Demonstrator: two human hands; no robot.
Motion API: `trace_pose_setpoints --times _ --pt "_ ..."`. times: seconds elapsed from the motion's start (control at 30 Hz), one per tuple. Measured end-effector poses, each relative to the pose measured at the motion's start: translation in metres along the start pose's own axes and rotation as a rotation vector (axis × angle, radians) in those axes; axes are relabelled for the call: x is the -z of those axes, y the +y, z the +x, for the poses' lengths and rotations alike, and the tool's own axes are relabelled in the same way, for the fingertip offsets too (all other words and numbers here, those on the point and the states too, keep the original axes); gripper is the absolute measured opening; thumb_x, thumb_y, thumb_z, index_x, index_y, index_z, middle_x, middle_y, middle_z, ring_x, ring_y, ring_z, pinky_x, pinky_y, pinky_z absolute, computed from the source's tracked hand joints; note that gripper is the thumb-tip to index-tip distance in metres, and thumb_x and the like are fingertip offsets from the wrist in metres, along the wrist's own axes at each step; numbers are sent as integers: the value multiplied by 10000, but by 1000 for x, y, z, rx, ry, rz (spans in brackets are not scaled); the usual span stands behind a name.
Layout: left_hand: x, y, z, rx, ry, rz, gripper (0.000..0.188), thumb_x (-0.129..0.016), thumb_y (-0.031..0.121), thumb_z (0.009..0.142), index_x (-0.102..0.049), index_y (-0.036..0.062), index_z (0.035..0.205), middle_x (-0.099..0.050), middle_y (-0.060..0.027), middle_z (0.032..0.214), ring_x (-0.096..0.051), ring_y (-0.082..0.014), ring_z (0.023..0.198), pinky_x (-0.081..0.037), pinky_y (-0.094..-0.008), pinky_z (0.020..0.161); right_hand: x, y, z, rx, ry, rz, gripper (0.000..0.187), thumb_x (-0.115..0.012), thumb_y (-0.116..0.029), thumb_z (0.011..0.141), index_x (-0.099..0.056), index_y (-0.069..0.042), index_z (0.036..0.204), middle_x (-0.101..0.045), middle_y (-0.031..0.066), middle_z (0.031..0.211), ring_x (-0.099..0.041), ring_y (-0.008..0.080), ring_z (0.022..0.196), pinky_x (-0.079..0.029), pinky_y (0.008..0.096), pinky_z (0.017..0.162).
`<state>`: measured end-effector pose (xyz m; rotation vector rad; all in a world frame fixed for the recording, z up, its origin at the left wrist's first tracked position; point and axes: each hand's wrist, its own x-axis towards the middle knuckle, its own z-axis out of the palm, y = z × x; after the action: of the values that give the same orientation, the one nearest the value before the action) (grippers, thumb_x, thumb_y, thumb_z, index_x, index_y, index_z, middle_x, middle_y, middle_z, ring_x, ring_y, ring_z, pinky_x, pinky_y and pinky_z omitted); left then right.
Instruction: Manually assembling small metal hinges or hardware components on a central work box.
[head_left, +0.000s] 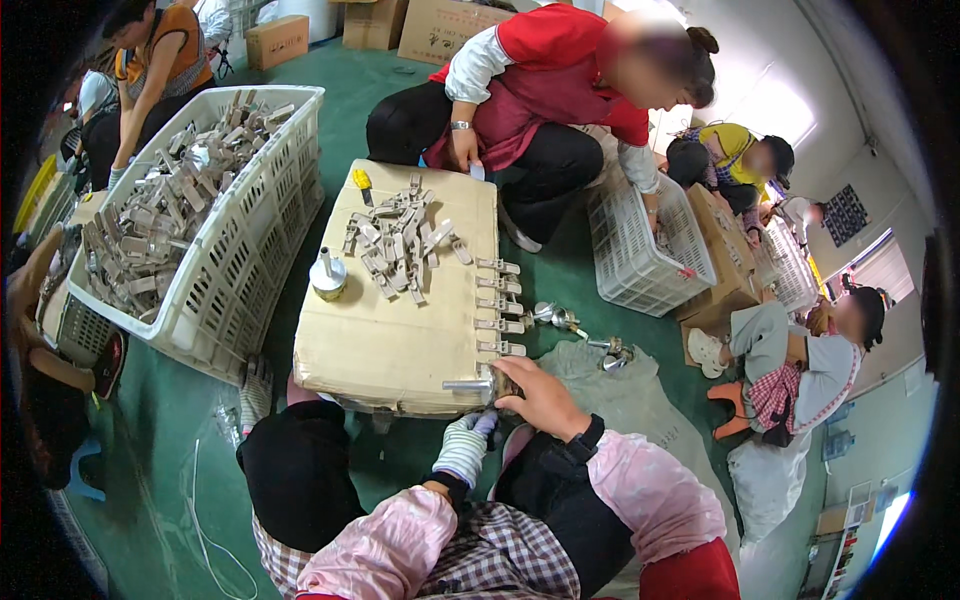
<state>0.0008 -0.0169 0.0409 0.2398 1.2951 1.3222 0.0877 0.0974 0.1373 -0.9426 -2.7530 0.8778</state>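
Centrally, one tan slab [400, 345]: at three o'clock, five clips [499, 305] along the edge; nine, one metal fitting [328, 277]; eleven, one yellow-handled tool [362, 186]; twelve, one clip heap [398, 245], uncountable; five, one rodded metal part [470, 385], pinched by bare right hand [545, 400]; below, one gloved left hand [462, 450], grip not discernible.

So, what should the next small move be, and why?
Probably bring the silver metal fitting toward the nearest beige rectangular clip at the edge of the tan rectangular worktop: the bare right hand grips the fitting just beside that clip.
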Motion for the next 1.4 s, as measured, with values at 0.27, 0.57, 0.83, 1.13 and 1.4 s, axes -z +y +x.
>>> trace_pose_setpoints --times 0.27,0.57,0.83,1.13,1.4 --pt "2 -5 4 14 -24 -13 269 -606 251 873 -642 -8 938 -589 -12 710 -447 -102 601 -383 -260 567 -2 1 2 23 5 -14 564 -690 -165 726 -473 -68 1236 -484 120 1235 -502 312 1108 -429 348 900" --pt "3 -17 11 -30 -11 -9 249 -590 237 881 -641 -4 919 -586 -13 696 -462 -100 598 -388 -256 568 -4 5 3 68 15 -53 552 -679 -203 739 -468 -73 1232 -492 123 1218 -527 328 1058 -454 373 856" --pt "0 -1 1 21 -40 -40 248 -591 231 880 -637 -7 932 -593 -21 716 -478 -103 607 -402 -260 577 -3 4 1 78 31 -67 548 -674 -222 742 -467 -79 1229 -507 121 1216 -533 326 1053 -457 385 850" --pt "-3 -11 6 -20 19 -27 251 -591 219 882 -632 -20 945 -591 -25 704 -475 -96 605 -402 -250 569 -6 6 2 72 95 -102 558 -709 -214 699 -484 -68 1188 -591 159 1077 -545 345 1005 -437 407 851" --pt "-6 -14 3 -77 18 52 271 -591 239 881 -622 -16 969 -583 -18 702 -469 -93 590 -396 -248 549 -6 6 3 100 125 -181 546 -728 -236 665 -512 -68 1138 -625 145 957 -565 330 928 -443 413 790"
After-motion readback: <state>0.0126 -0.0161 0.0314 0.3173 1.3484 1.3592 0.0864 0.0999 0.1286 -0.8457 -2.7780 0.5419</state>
